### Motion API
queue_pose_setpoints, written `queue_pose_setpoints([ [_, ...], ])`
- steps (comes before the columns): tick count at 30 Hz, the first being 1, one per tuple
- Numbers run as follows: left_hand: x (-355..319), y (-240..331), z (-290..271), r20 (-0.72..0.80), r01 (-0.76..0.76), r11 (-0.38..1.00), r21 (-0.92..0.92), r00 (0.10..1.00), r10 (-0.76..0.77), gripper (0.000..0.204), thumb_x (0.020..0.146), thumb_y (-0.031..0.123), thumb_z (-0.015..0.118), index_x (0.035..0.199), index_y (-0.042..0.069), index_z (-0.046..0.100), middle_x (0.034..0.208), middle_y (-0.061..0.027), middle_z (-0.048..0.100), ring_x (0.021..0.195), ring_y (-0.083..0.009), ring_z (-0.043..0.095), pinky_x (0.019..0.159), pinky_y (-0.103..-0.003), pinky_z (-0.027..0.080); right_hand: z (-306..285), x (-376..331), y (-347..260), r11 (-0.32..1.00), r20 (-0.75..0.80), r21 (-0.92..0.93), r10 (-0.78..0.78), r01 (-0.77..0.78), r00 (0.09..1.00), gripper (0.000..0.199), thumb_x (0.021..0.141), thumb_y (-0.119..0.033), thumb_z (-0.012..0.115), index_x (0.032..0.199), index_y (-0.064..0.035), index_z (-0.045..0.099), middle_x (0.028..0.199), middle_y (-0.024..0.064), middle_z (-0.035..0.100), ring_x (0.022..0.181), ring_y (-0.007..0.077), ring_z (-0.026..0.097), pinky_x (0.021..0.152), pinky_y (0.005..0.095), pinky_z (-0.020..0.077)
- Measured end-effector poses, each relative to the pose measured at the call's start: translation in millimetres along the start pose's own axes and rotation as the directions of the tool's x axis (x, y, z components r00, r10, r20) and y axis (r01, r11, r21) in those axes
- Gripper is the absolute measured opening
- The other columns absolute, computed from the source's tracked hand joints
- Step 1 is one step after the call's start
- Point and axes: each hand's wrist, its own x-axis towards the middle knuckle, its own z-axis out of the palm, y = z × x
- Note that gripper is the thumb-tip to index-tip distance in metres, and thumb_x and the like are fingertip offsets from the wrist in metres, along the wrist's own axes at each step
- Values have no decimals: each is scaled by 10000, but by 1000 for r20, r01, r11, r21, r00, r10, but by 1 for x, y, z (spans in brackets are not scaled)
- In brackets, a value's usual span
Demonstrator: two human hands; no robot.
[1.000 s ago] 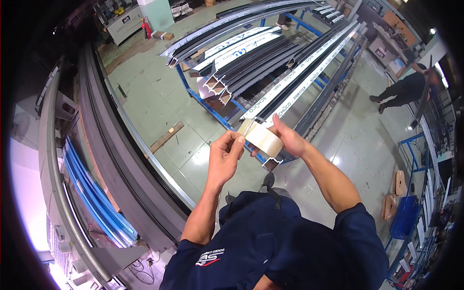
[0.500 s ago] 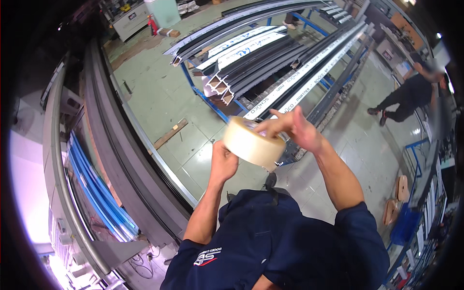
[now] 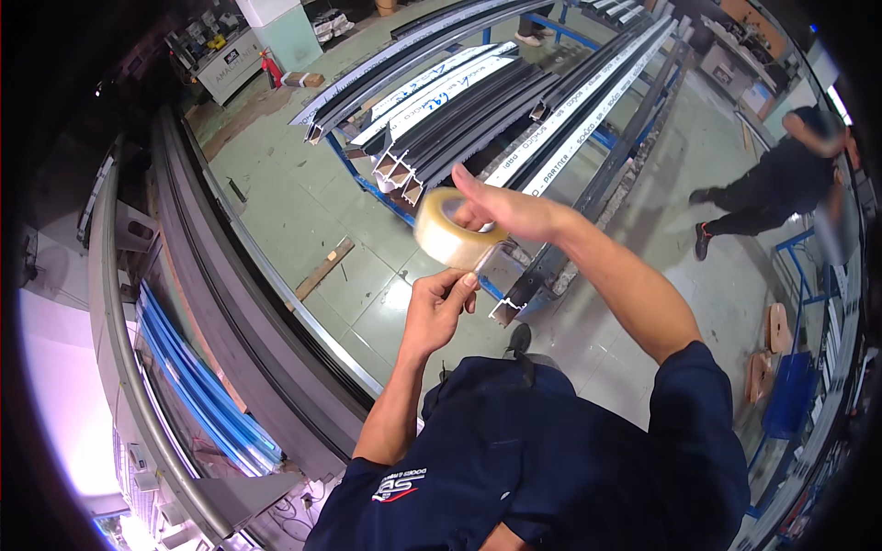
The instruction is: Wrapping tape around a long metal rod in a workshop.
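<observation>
A wide roll of clear packing tape (image 3: 443, 242) is held up in front of my chest, slightly smeared by motion. My right hand (image 3: 514, 209) has its fingers hooked through the core, with the thumb sticking up and apart. Just below the roll, my left hand (image 3: 439, 308) is closed, thumb pressed against the fingers on the tape's lower edge. Whether a free end has been peeled off there is too fine to make out.
Ahead, dark metal profiles (image 3: 469, 119) with white film lie on a blue rack (image 3: 360, 174). A long grey machine bed (image 3: 220, 239) with blue strips (image 3: 197, 381) beside it runs along the left. Another person (image 3: 781, 179) walks at the right. A wood piece (image 3: 324, 268) lies on the floor.
The roll has moved up and left and tilted. My right hand has pushed its fingers into the core from the right. My left hand has shifted from the roll's side to a pinch underneath.
</observation>
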Motion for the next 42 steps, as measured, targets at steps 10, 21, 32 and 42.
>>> queue_pose_setpoints([
  [10, 2, 24, -16, -126, -30, 995, -92, 992, 18, 264, 1066, 215, 582, 976, -4, 699, 680, 15, 584, 589, -40, 455, 524, -234, 323, 35, -72, 2, 891, -244, -417, -300, 179, 922, 671, 936, -632, 596, 977, 29, 704, 869, 145, 705, 807, 217, 659, 800, 357, 508],
  [21, -10, 8, -8, -118, 85, 992, -92, 988, -96, 528, 1102, 466, 456, 847, 21, 585, 620, 19, 480, 512, -70, 397, 479, -253, 344, 91, -41, 22, 766, -516, -636, -328, -98, 791, 362, 872, -302, 671, 1012, 31, 647, 842, 243, 702, 862, 443, 676, 1033, 530, 409],
  [32, -22, 3, -55, -348, -141, 929, 342, 900, 264, 377, 1099, 202, 505, 820, -36, 592, 577, -104, 606, 514, -141, 623, 481, -305, 480, 136, 37, 9, 625, -524, -756, -400, -194, 752, 356, 867, -244, 627, 1033, 65, 686, 831, 244, 724, 838, 381, 715, 1054, 601, 314],
  [42, -33, -59, -143, -587, -170, 911, 376, 716, 377, 343, 1099, 216, 529, 834, 2, 495, 625, -33, 472, 659, -81, 357, 518, -323, 347, 197, 135, -11, 639, -523, -730, -294, -243, 800, 321, 886, -302, 646, 717, -48, 746, 693, 184, 708, 657, 354, 702, 965, 655, 347],
])
